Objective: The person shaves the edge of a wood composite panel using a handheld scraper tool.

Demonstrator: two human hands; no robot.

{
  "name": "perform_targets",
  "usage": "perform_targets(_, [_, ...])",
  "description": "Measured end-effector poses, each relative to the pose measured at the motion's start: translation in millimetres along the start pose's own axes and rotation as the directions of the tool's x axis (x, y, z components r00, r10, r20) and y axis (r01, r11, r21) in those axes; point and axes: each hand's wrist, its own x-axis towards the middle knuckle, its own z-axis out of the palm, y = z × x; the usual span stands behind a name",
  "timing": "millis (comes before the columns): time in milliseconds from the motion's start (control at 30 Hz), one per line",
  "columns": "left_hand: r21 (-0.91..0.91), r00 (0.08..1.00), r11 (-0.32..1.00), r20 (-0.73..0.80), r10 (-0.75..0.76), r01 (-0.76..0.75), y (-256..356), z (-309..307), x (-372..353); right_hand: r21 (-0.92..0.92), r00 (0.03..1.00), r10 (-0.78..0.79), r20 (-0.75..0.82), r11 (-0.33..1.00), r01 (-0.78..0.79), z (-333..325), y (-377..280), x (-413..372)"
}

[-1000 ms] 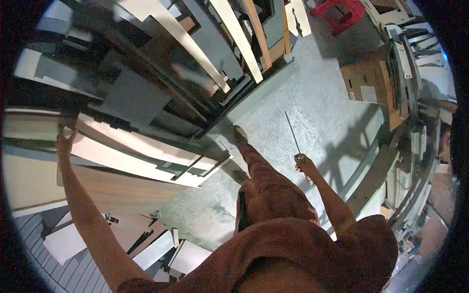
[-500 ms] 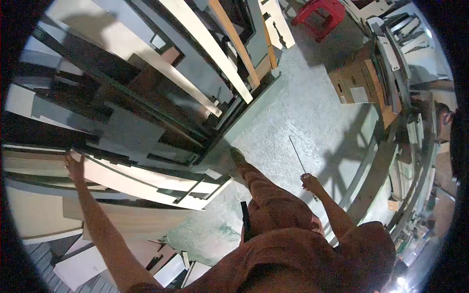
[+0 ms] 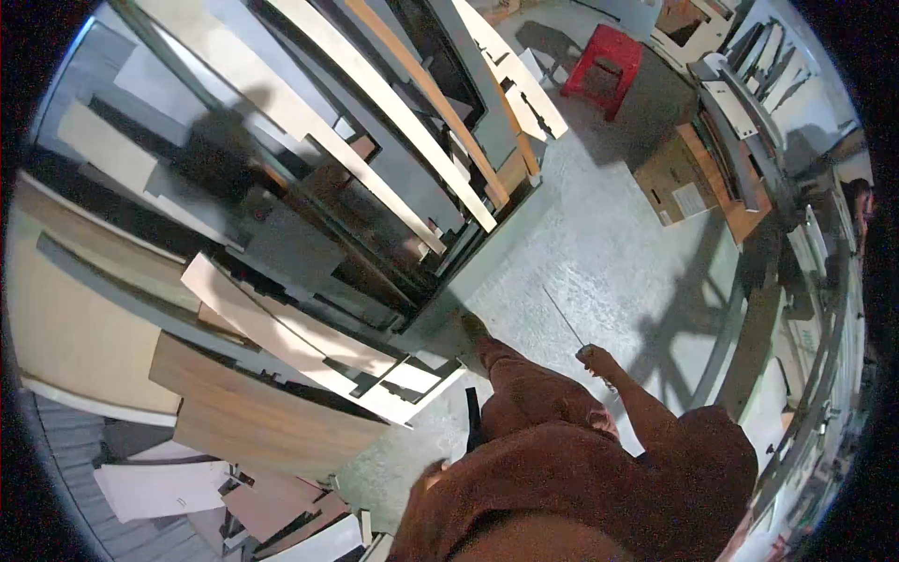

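The left hand point(image 3: 431, 471) no longer reaches out to the pale board point(image 3: 281, 339) in the leaning stack. Half a second ago its fingers were on that board's end, the arm stretched far out. Now the hand is drawn in low against the red-brown clothing, well apart from the board. The right hand point(image 3: 596, 359) has hardly changed: it stays clamped around the near end of the thin rod point(image 3: 564, 317). The rod slants up and away from the knuckles over the concrete floor point(image 3: 609, 244). The view has tilted, so the red stool point(image 3: 607, 58) and the cardboard box point(image 3: 676, 178) show more fully, far beyond the rod's tip.

The left hand is small, dim and partly covered by the clothing, so I cannot tell whether its fingers are spread or curled. The rod's lower end is hidden inside the right fist.
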Motion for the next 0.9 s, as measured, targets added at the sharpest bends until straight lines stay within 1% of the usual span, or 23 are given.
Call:
perform_targets(33, [-0.037, 0.997, 0.999, -0.070, 0.029, -0.031, -25.8, 32.3, 2.3, -0.012, 1.000, -0.015, 0.003, 1.000, 0.015, -4.8, 5.4, -8.7])
perform_targets(67, [-0.024, 0.992, 1.000, -0.129, 0.006, -0.009, -51.4, 60.7, 7.7, -0.025, 0.999, -0.031, 0.018, 0.999, 0.031, -6.0, 15.1, -18.1])
perform_targets(100, [-0.025, 0.981, 1.000, -0.194, -0.014, 0.010, -70.3, 78.4, 12.6, -0.080, 0.997, -0.057, 0.054, 0.995, 0.061, -6.2, 51.7, 2.2])
perform_targets(133, [-0.023, 0.968, 0.999, -0.247, -0.043, 0.038, -83.9, 91.0, 15.2, -0.085, 0.995, -0.073, 0.071, 0.993, 0.079, -6.8, 52.1, -2.4])
perform_targets(167, [-0.017, 0.954, 0.998, -0.291, -0.064, 0.062, -96.1, 102.5, 19.8, -0.263, 0.993, -0.096, 0.069, 0.958, 0.111, -11.0, 54.6, -9.3])
perform_targets(200, [-0.013, 0.940, 0.997, -0.331, -0.078, 0.078, -105.6, 110.0, 22.8, -0.430, 0.991, -0.118, 0.063, 0.893, 0.134, -14.2, 54.7, -18.8])
perform_targets(233, [-0.007, 0.926, 0.996, -0.367, -0.085, 0.089, -109.6, 110.6, 24.5, -0.484, 0.960, -0.262, 0.100, 0.830, 0.277, -16.6, 79.2, -6.8])
perform_targets(267, [-0.009, 0.916, 0.997, -0.394, -0.076, 0.079, -112.9, 111.1, 24.5, -0.480, 0.959, -0.268, 0.097, 0.831, 0.281, -17.1, 85.3, -11.3])
perform_targets(333, [-0.035, 0.905, 0.999, -0.423, -0.040, 0.028, -110.1, 104.3, 22.8, -0.341, 0.991, -0.133, -0.008, 0.932, 0.123, -16.8, 89.1, -11.4])
perform_targets(367, [-0.051, 0.901, 0.999, -0.434, -0.020, -0.002, -104.8, 100.6, 18.4, -0.279, 0.986, -0.166, 0.010, 0.947, 0.162, -19.9, 81.8, -21.2])
perform_targets(467, [-0.156, 0.878, 0.974, -0.473, 0.072, -0.164, -79.4, 79.0, -0.4, -0.244, 0.978, -0.207, -0.028, 0.950, 0.195, -22.1, 77.6, -29.8])
perform_targets(500, [-0.189, 0.867, 0.958, -0.488, 0.100, -0.217, -70.8, 75.0, -4.6, -0.177, 0.983, -0.182, -0.031, 0.969, 0.174, -23.3, 75.4, -34.6])
perform_targets(533, [-0.184, 0.866, 0.958, -0.489, 0.104, -0.219, -66.2, 75.5, -1.1, -0.173, 0.982, -0.184, -0.034, 0.969, 0.176, -26.2, 76.5, -34.2])
perform_targets(567, [-0.504, 0.872, 0.796, -0.485, 0.062, -0.336, -77.0, 82.4, 19.0, -0.179, 0.985, -0.172, -0.035, 0.970, 0.163, -28.6, 77.1, -33.4])
perform_targets(600, [-0.750, 0.885, 0.519, -0.466, 0.024, -0.409, -87.6, 89.0, 41.6, -0.184, 0.987, -0.159, -0.036, 0.972, 0.149, -30.7, 77.5, -31.5])
perform_targets(633, [-0.726, 0.884, 0.553, -0.466, 0.040, -0.408, -83.0, 89.5, 49.8, -0.178, 0.987, -0.158, -0.036, 0.973, 0.150, -32.8, 79.1, -27.5])
perform_targets(667, [-0.452, 0.879, 0.834, -0.471, 0.078, -0.316, -68.3, 85.8, 45.9, -0.201, 0.960, -0.275, -0.061, 0.945, 0.258, -34.9, 95.1, -12.9])
perform_targets(700, [-0.204, 0.883, 0.951, -0.455, 0.117, -0.231, -53.0, 82.1, 42.6, -0.228, 0.919, -0.386, -0.083, 0.905, 0.359, -38.5, 108.9, -5.6])
perform_targets(733, [-0.087, 0.894, 0.980, -0.432, 0.123, -0.177, -44.2, 83.0, 47.0, -0.225, 0.921, -0.382, -0.081, 0.907, 0.356, -44.2, 114.2, -6.6])
perform_targets(800, [-0.007, 0.911, 0.993, -0.399, 0.105, -0.118, -23.9, 81.0, 59.7, -0.124, 0.801, -0.575, -0.168, 0.818, 0.562, -54.9, 120.8, -4.4])
perform_targets(833, [0.018, 0.917, 0.995, -0.387, 0.093, -0.094, -13.2, 80.0, 65.8, 0.019, 0.952, -0.245, -0.184, 0.967, 0.253, -58.9, 118.2, 1.5])
perform_targets(867, [0.040, 0.923, 0.996, -0.374, 0.084, -0.074, -1.8, 78.3, 73.0, 0.020, 0.953, -0.246, -0.175, 0.967, 0.253, -64.5, 130.4, 9.3])
perform_targets(900, [0.068, 0.927, 0.995, -0.365, 0.086, -0.066, 11.5, 75.3, 80.7, -0.096, 0.917, -0.343, -0.204, 0.939, 0.330, -72.2, 151.5, 19.8])
